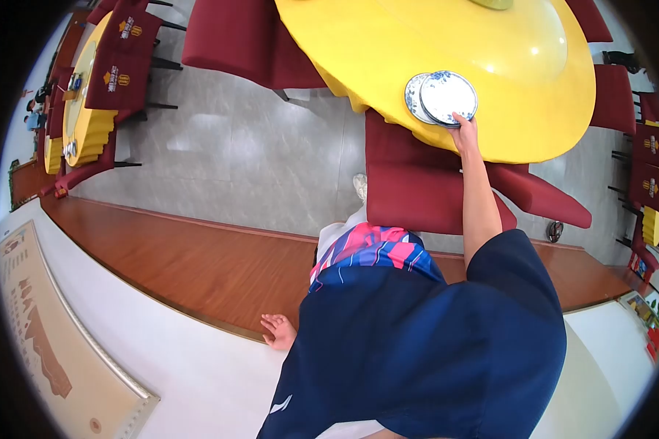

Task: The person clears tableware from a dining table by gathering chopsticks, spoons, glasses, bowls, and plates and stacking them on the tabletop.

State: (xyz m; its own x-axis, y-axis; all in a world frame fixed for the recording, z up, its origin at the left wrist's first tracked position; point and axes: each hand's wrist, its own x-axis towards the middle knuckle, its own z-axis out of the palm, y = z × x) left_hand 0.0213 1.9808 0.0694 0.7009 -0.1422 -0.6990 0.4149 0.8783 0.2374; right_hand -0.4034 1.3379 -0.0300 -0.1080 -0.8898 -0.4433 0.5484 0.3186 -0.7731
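Observation:
Two round plates with blue floral rims lie over the front edge area of the yellow-covered table (388, 66). The upper plate (449, 97) overlaps the lower plate (415, 99), which shows at its left. My right hand (464, 133) grips the near rim of the upper plate, with the thumb on top; whether the fingers also reach the lower plate is hidden. Low at my left side, my left hand (279, 331) is empty with its fingers apart, beside the wooden ledge (176, 263).
Dark red chairs (410, 175) stand against the table's near side, with another red chair (253, 47) at its left. A clear turntable (520, 44) covers the table's middle. More yellow tables (88, 121) and chairs stand far left and right. People sit at the far left.

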